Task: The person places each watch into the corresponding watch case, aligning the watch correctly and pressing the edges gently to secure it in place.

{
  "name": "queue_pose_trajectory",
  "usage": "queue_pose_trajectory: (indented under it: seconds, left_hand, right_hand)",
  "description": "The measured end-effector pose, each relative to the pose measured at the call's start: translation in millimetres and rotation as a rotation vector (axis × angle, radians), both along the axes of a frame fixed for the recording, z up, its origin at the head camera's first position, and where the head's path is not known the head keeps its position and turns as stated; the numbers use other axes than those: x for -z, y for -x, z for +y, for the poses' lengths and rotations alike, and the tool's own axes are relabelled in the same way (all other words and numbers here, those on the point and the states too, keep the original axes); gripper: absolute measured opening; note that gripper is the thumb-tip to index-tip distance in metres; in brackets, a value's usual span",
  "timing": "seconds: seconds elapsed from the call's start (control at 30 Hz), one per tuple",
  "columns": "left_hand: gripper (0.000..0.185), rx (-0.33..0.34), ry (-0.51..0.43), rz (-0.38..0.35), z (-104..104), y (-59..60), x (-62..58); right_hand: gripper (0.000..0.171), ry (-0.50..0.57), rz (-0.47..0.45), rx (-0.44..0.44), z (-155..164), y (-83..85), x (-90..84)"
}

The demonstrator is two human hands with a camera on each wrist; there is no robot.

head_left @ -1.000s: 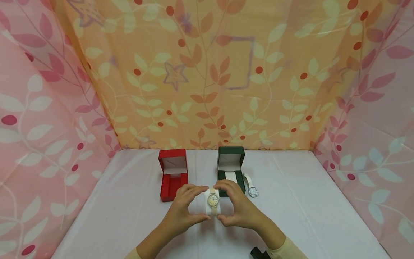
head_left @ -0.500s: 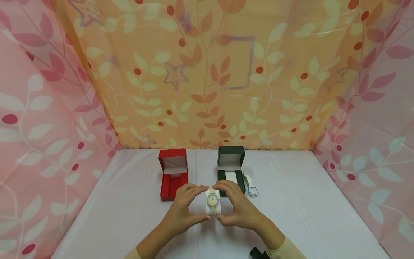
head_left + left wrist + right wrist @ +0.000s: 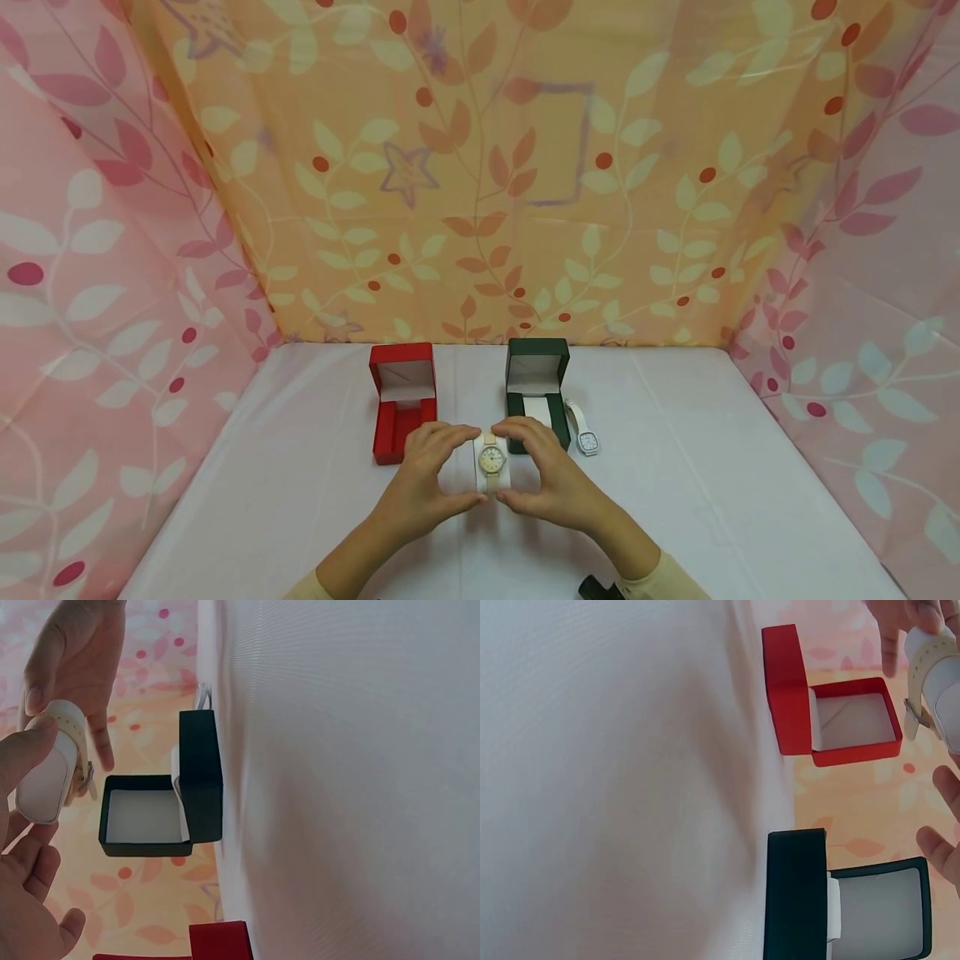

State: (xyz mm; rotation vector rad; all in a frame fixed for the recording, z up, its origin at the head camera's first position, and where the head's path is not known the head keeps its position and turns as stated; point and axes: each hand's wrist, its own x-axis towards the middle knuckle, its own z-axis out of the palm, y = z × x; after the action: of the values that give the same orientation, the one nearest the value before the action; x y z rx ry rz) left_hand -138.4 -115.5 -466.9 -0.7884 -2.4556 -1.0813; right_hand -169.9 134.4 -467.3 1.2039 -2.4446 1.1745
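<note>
A round-faced wristwatch with a cream strap is wrapped round a white cushion, held up above the table between my two hands. My left hand pinches the cushion from the left, thumb below and forefinger above. From the right, my right hand pinches it in the same way. In the left wrist view the strap's buckle shows on the watch's side. Behind the hands stand an open red watch box and an open green watch box; the hands cover part of both.
A second watch with a white strap and squarish face lies right of the green box. A black object shows beside the right sleeve. White cloth covers the table, with patterned curtains around it.
The watch and both hands shift very slightly, with the dial a touch further left. Both hands keep their hold, and the boxes stay put.
</note>
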Motion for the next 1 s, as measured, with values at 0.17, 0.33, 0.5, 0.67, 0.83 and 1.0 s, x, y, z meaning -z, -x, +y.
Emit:
queue_pose_trajectory:
  seconds: [0.17, 0.33, 0.5, 0.67, 0.83, 1.0]
  left_hand:
    - [0.085, -0.002, 0.002, 0.004, 0.4, 1.2, 1.5]
    - [0.083, 0.002, -0.002, 0.015, 0.6, 1.3, 2.0]
    - [0.082, 0.004, 0.011, 0.029, 1.2, 0.7, 2.6]
    - [0.082, 0.007, 0.018, 0.022, 1.0, -0.4, 3.1]
    - [0.082, 0.009, 0.034, 0.04, 1.7, -0.9, 2.5]
    - [0.082, -0.001, 0.049, 0.045, 1.8, -0.7, 2.7]
  right_hand:
    - [0.072, 0.036, -0.031, 0.005, -2.2, -2.4, -1.3]
    - [0.069, 0.082, -0.056, -0.01, -5.3, -4.6, -3.9]
    - [0.064, 0.111, -0.051, -0.02, -7.0, -5.6, -3.1]
    - [0.052, 0.119, -0.072, 0.009, -7.3, -5.4, 0.0]
    - [0.043, 0.137, -0.1, 0.037, -8.3, -6.1, -0.4]
    - [0.038, 0.174, -0.15, 0.033, -9.9, -7.7, -2.1]
